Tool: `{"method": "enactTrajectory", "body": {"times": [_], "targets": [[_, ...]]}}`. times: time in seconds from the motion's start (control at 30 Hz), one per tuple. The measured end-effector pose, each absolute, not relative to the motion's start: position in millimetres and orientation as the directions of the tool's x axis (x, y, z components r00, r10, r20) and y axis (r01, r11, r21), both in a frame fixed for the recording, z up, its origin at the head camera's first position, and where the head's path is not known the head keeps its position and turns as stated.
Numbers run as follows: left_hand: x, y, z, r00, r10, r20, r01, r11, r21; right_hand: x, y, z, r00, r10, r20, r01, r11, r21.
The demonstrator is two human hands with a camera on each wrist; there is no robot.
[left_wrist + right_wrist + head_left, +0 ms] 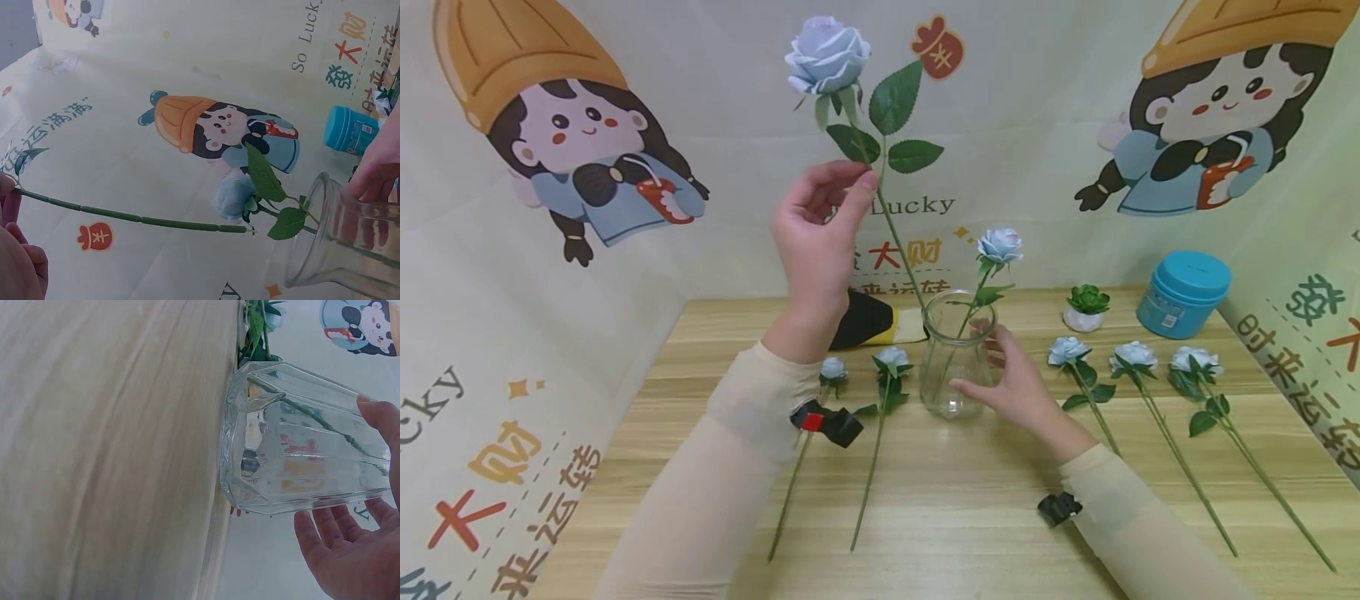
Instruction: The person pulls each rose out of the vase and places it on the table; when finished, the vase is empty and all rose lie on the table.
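Note:
My left hand (823, 225) is raised and pinches the green stem of a pale blue artificial rose (829, 57) just under its leaves. The stem slants down toward the mouth of a clear glass vase (951, 367). In the left wrist view the stem's lower end (240, 229) hangs just short of the rim. A second rose (1000, 246) stands in the vase, leaning right, its stem visible through the glass. My right hand (1018, 387) holds the vase from its right side, thumb in front and fingers behind. The vase stands upright on the table.
Two roses (891, 358) lie left of the vase, one partly behind the left arm; three roses (1133, 358) lie right. Behind are a black and yellow object (865, 321), a small potted succulent (1086, 304) and a blue tub (1183, 296). A printed cloth encloses the wooden table (970, 517).

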State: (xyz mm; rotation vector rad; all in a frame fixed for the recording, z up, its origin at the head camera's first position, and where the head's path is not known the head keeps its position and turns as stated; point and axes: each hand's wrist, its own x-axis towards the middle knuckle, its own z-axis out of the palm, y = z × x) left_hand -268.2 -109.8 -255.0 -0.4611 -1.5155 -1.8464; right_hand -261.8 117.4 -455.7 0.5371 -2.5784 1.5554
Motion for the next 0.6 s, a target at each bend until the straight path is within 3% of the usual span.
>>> {"method": "enactTrajectory", "body": {"times": [0.3, 0.6], "targets": [[-253.3, -127.1, -247.4, -0.681, -0.273, 0.680, 0.718, -0.068, 0.692, -259.9, 117.4, -454.9, -0.943, -0.245, 0.227, -0.315, 0.428, -0.847], [-246.7, -142.2, -278.1, -0.763, -0.256, 0.594, 0.616, -0.008, 0.788, -260.6, 117.7, -456.1, -0.941, -0.245, 0.233, -0.321, 0.435, -0.841]]}}
